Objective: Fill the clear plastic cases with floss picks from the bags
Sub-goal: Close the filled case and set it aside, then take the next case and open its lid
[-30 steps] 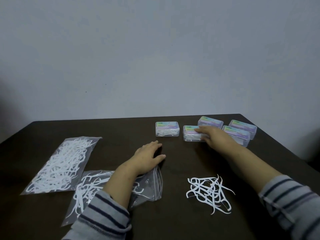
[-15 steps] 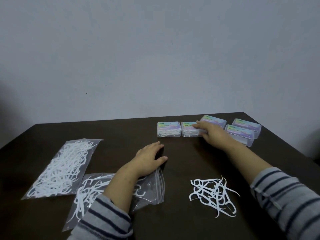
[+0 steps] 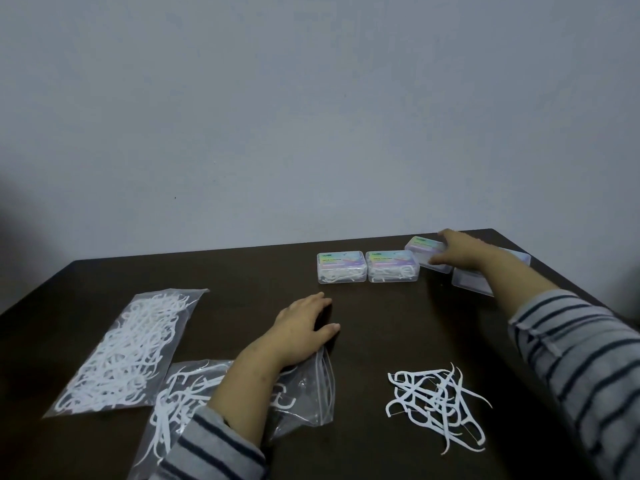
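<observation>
clear, light, rigid plastic case with a pastel label, right of the two filled cases, is gripped by its long sides by the right hand; the left hand lies flat, fingers relaxed.

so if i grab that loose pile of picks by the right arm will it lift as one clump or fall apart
Probably part clump, part scatter: the loose pile is a tangle of thin hooked picks crossing one another, so some should snag and lift together. Those at the edges look barely caught and may drop. They look light and springy, so on the smooth dark table a push would likely slide the pile.
</observation>
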